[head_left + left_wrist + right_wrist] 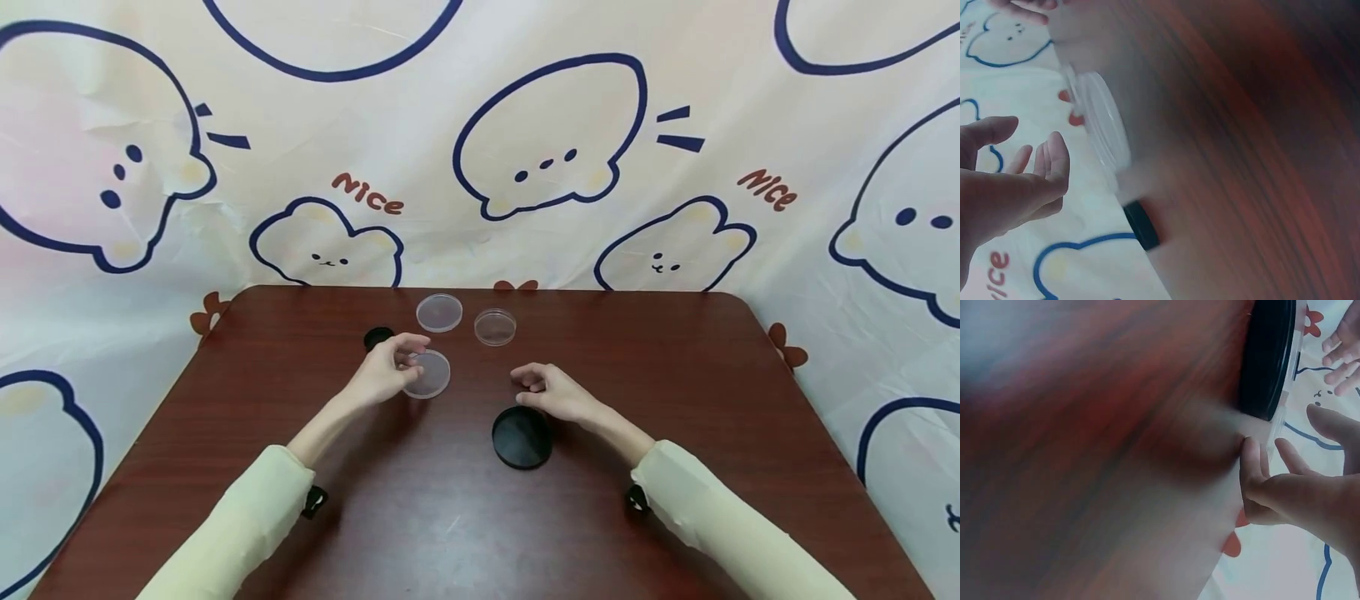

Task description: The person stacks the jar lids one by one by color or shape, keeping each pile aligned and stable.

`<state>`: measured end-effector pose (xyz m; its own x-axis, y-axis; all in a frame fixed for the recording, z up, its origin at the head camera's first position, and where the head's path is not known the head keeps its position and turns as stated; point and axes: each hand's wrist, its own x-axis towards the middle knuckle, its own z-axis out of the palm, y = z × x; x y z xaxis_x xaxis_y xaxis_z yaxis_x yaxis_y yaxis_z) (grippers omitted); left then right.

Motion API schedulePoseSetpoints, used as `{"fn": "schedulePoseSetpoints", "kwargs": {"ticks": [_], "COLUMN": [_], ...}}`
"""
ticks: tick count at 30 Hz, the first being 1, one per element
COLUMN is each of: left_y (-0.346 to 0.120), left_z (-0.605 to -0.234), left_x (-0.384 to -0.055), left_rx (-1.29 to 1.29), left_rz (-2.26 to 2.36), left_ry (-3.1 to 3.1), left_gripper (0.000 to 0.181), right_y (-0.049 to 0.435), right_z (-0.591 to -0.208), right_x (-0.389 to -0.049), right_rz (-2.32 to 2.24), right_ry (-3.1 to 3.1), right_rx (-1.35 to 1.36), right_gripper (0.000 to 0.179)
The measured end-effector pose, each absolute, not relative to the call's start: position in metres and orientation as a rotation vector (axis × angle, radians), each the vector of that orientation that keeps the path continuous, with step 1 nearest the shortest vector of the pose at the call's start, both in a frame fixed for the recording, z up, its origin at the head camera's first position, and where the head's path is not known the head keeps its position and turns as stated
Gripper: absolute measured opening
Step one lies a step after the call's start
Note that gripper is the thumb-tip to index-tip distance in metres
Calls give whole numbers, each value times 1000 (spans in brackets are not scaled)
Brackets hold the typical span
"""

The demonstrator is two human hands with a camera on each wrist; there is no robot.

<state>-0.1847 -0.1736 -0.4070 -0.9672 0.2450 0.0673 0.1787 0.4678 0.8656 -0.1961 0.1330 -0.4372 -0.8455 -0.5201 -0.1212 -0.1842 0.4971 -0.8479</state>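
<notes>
The left hand (386,371), loosely open, hides the nine-o'clock rim of a clear petri dish (435,379) and part of a small black disc (376,337). The relaxed right hand (557,393) hovers at a large black disc's (522,439) one o'clock, contact unclear.

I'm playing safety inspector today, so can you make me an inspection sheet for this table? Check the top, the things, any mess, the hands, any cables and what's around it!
Surface: brown table, wood-grained, with shiny patches.
Job's things: three clear round dishes, a small black round piece, a large black disc.
Clutter: nothing seen beyond those.
Hands: left hand near the closest clear dish, holding nothing; right hand by the large black disc, holding nothing.
Cables: nothing seen.
Surroundings: pale cartoon sheet behind the table.
</notes>
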Motion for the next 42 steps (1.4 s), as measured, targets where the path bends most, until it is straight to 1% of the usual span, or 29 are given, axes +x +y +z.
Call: {"fn": "schedulePoseSetpoints", "kwargs": {"ticks": [6, 12, 21, 29, 33, 37, 42], "left_y": [-195, -216, -244, -251, -258, -263, -264], "left_z": [-407, -405, -411, -420, -423, -426, -425], "left_x": [-194, -201, -211, -215, -219, -226, -232], "left_rx": [282, 184, 43, 1, -10, 0, 4], "left_rz": [1457, 1346, 1261, 1223, 1214, 1210, 1212], "left_ry": [2756, 2824, 2843, 2744, 2715, 2747, 2731], "left_gripper": [41, 47, 58, 64, 64, 60, 62], "right_y": [110, 86, 32, -11, -38, -62, -78], "right_z": [-427, -418, -408, -416, -419, -423, -429], "right_x": [-208, -218, -230, -244, -248, -253, -261], "right_rz": [-1202, -1104, -1166, -1164, -1146, -1172, -1137], "right_ry": [2312, 2356, 2513, 2557, 2580, 2606, 2654], "right_rx": [-713, -761, -849, -825, -812, -727, -617], "right_gripper": [47, 51, 49, 48, 47, 47, 49]}}
